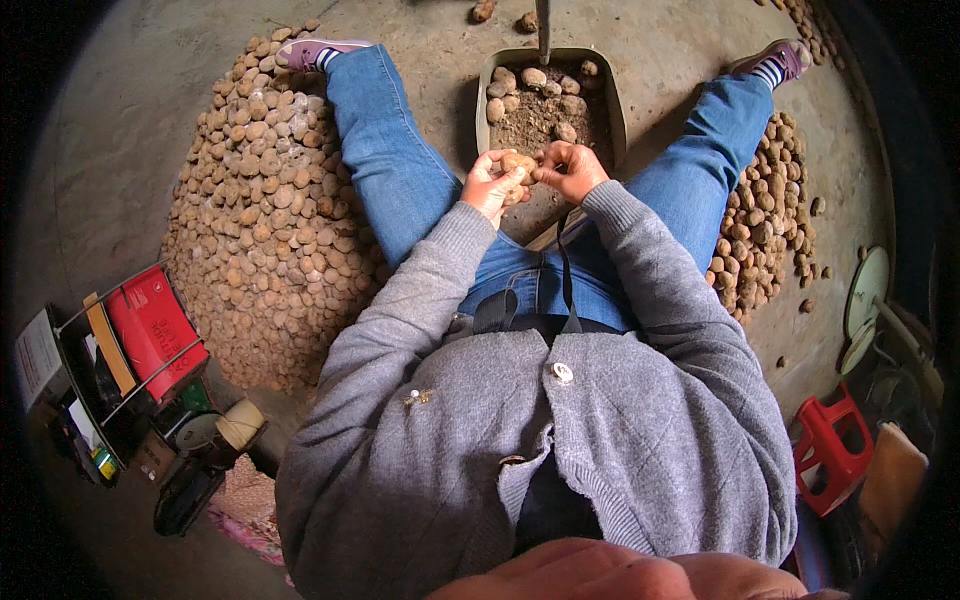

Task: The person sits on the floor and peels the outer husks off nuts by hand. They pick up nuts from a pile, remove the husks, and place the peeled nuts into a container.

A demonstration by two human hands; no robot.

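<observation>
Between my spread legs, my left hand [493, 186] holds a brown potato [517, 166] with its fingers, and a second potato [514, 196] shows lower in the same hand. My right hand [574, 171] touches the right end of the upper potato with bent fingertips; whether it grips anything of its own is hard to tell. Just beyond both hands a long-handled dustpan [483, 97] lies on the floor, with several potatoes and loose soil in it. A large heap of potatoes [262, 202] spreads to my left, and a smaller heap [757, 217] lies to my right.
A few stray potatoes [483, 10] lie on the concrete floor past the dustpan. At the lower left stands a metal rack [124, 281] with a red box [154, 330]. On the right are a red plastic stool [832, 450] and a round green metal plate [868, 292].
</observation>
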